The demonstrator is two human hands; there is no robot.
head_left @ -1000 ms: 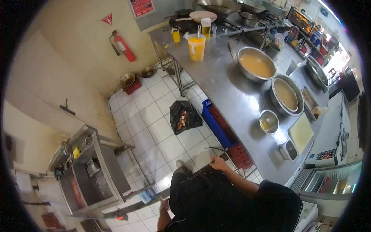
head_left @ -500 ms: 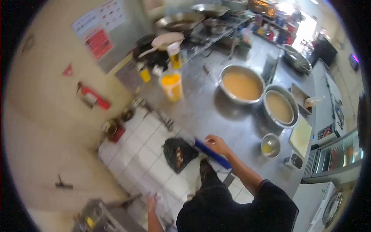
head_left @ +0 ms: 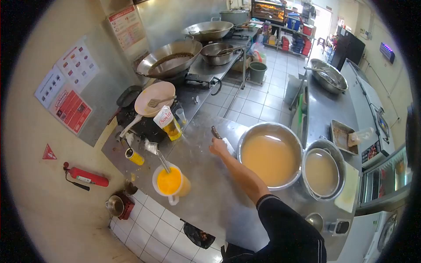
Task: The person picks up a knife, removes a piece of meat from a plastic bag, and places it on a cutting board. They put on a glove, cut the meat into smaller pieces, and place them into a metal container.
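My right hand (head_left: 218,147) reaches across the steel worktop (head_left: 210,175). Its fingers look curled, and it is right beside a knife (head_left: 215,131) with a brown handle and a pale, broad blade. The handle sticks out beyond the hand; whether the fingers grip the knife is hidden. Just right of the knife stands a large steel bowl (head_left: 270,155) of cloudy tan liquid. To the left, a clear jug (head_left: 186,186) holds bright yellow liquid, with a metal utensil leaning in it. My left hand is out of view.
A pale pan (head_left: 144,103) with a spatula stands beside an oil pouch (head_left: 169,125) and a yellow can (head_left: 136,158). Right of the bowl are a pot (head_left: 340,153) of similar liquid and a cutting board (head_left: 348,193). A black bag (head_left: 193,232) lies on the floor.
My right arm has moved from the worktop's near edge across to the knife. The view has swung up and right, and my left hand has dropped out of it.
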